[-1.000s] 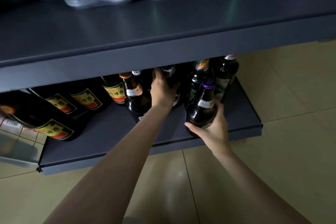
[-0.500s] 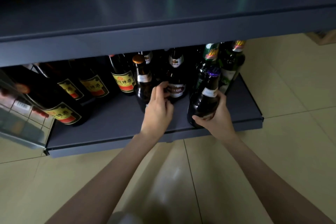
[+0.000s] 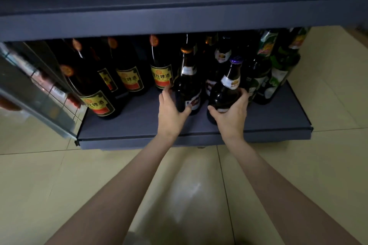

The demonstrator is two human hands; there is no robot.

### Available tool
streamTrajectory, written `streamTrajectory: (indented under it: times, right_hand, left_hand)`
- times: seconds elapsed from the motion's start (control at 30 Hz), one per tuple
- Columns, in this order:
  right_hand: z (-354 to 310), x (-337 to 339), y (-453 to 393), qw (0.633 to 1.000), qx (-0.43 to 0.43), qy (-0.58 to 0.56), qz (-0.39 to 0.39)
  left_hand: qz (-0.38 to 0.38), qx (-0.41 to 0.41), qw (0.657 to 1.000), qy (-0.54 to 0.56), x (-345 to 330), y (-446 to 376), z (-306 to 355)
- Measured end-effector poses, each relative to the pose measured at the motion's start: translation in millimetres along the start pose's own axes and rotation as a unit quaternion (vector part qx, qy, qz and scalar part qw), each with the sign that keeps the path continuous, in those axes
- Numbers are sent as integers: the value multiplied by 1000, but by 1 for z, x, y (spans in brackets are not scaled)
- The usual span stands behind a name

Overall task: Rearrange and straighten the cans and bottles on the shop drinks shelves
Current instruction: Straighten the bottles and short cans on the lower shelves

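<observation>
Both hands worked at the bottom shelf (image 3: 139, 125). The left hand (image 3: 171, 111) was wrapped round the base of a brown bottle with a gold cap (image 3: 187, 85). The right hand (image 3: 232, 113) gripped the purple-capped bottle (image 3: 226, 89), tilted, just beside it near the shelf's front edge. The step in hand appeared to be aligning these two. Next, each needed standing upright in row with the yellow-labelled bottles (image 3: 129, 79).
</observation>
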State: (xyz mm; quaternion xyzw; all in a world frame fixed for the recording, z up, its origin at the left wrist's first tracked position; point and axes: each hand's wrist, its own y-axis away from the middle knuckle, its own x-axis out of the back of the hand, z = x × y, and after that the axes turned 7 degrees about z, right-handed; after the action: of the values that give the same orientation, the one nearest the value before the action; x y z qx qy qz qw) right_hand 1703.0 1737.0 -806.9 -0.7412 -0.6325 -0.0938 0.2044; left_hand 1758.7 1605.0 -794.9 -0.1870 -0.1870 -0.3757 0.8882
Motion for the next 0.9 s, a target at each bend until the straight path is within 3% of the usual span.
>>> streamTrajectory:
  times: [0.13, 0.9]
  right_hand:
    - [2, 0, 2, 999, -14, 25, -19]
    - [6, -9, -5, 999, -2, 53, 3]
  left_hand:
    - [-21, 49, 998, 13, -13, -9, -1]
    - [-18, 59, 998, -7, -16, -18, -2]
